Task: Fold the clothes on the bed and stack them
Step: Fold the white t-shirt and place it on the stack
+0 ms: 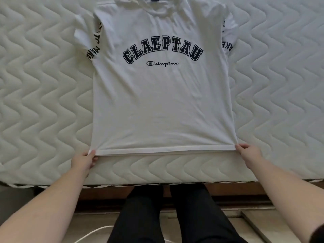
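A white T-shirt [163,95] with dark arched lettering lies spread flat, front up, on a quilted cream mattress [40,88], its hem near the mattress's front edge above a wooden bed frame [236,191] and pale floor. The left hand [84,161] pinches the shirt's lower-left hem corner; the right hand [248,152] pinches the lower-right.
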